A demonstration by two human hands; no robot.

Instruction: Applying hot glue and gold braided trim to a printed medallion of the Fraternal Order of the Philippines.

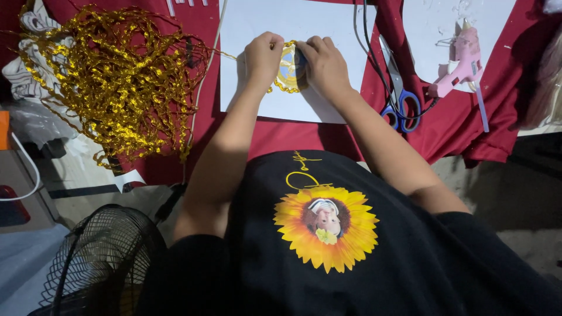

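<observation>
Upper centre of frame: we have both hands on one small round ornament (289,69), gold-edged with a pale blue middle, lying on a white sheet (304,23). Left hand (263,57) is pinched closed on the ornament's left rim; right hand (324,63) is curled over its right side, fingertips pressed on it.

Handling, our judgement: the ornament looks light and thin, likely to bend, its gold trim soft and easily crushed. Best taken by the rim, lightly, from both sides, as now.

A gold strand runs from the ornament to the tangled heap of gold ribbon (114,76) at upper left; limp, springy, prone to snagging.

Count: one ornament, one ribbon heap, one pair of blue-handled scissors (400,99) and one pink glue gun (462,61) at upper right, one fan (99,257) at lower left.
</observation>
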